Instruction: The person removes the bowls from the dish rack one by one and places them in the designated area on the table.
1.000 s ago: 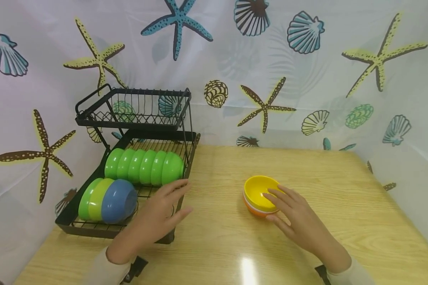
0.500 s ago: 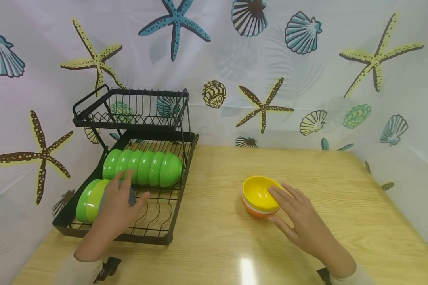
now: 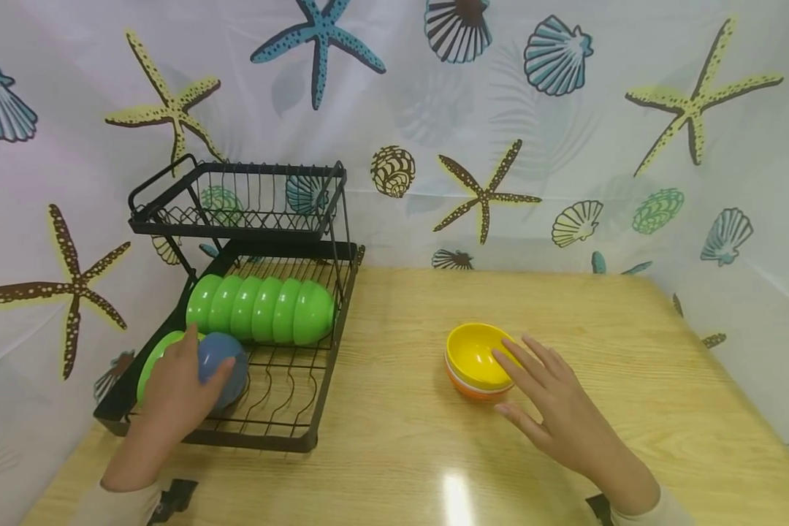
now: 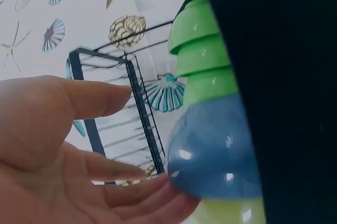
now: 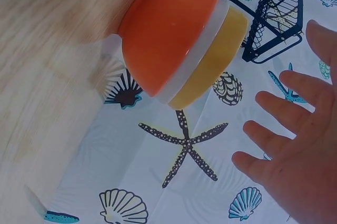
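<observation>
My left hand [image 3: 177, 383] is over the front row of bowls in the black dish rack, thumb spread from the fingers. Its fingertips are right at the blue bowl [image 3: 223, 365], which stands on its side. In the left wrist view a yellow-green bowl [image 4: 229, 212] shows beside the blue bowl. A green bowl [image 3: 150, 365] stands at the left end of that row, partly behind the hand. My right hand [image 3: 562, 416], fingers spread and extended, hovers at the right side of a nested stack: a yellow bowl [image 3: 478, 356] on top, a white one, then an orange bowl [image 5: 163, 31] at the bottom.
Several nested green bowls [image 3: 263, 310] lie in a row at the back of the dish rack [image 3: 263, 440]. Its upper tier [image 3: 237, 232] rises behind them. The wooden table [image 3: 394, 438] meets a shell-patterned curtain [image 3: 401, 241] at the back and sides.
My left hand has moved left, from the rack's right edge to over the front bowls, and now lies by the blue bowl. The right hand stays by the stack, nearly still.
</observation>
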`<state>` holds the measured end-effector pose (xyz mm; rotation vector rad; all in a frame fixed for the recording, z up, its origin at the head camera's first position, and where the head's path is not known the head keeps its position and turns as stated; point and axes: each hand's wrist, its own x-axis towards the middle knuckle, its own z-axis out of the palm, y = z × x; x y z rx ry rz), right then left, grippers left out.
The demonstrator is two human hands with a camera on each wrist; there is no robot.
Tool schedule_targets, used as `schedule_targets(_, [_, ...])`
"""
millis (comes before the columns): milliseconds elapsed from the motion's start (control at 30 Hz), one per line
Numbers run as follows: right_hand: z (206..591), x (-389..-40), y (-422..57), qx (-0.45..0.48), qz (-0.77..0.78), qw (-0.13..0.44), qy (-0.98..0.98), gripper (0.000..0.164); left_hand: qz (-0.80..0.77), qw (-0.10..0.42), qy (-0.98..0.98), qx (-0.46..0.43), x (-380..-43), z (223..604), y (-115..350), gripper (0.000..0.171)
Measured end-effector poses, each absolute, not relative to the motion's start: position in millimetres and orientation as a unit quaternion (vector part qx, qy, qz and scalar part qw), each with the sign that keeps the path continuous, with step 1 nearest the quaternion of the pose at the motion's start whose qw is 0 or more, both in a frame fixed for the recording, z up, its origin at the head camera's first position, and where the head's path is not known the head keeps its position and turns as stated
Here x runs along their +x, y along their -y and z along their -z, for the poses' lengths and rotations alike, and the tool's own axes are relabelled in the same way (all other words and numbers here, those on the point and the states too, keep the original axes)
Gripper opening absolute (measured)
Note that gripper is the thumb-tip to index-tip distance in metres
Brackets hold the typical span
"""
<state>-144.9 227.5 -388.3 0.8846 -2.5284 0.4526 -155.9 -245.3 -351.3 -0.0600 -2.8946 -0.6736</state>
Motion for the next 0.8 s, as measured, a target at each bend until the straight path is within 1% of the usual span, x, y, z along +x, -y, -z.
schedule_targets(200, [388.8, -144.5, -228.7, 0.322, -0.161, 0.21, 0.909, 0.063, 0.22, 0.038, 0.974, -0.025, -157.8, 352.0, 258.5, 0.071])
schedule_targets(467, [388.6, -143.8, -229.8, 0.317, -0.162, 0.202, 0.912, 0.064, 0.234, 0.047, 0.971, -0.015, -156.6, 357.4, 266.6, 0.053])
schedule_targets(533, [388.9, -143.7, -229.9, 0.32, -0.163, 0.204, 0.911, 0.063, 0.241, 0.041, 0.97, -0.009, -156.2, 356.6, 270.0, 0.049])
schedule_targets(667, [390.3, -143.5, -229.5, 0.329, -0.166, 0.221, 0.903, 0.06, 0.258, 0.024, 0.966, -0.002, -157.1, 356.9, 279.6, 0.048])
schedule_targets(800, [390.6, -142.5, -230.0, 0.329, -0.166, 0.225, 0.902, 0.06, 0.279, -0.006, 0.96, 0.008, -159.5, 358.5, 288.3, 0.053])
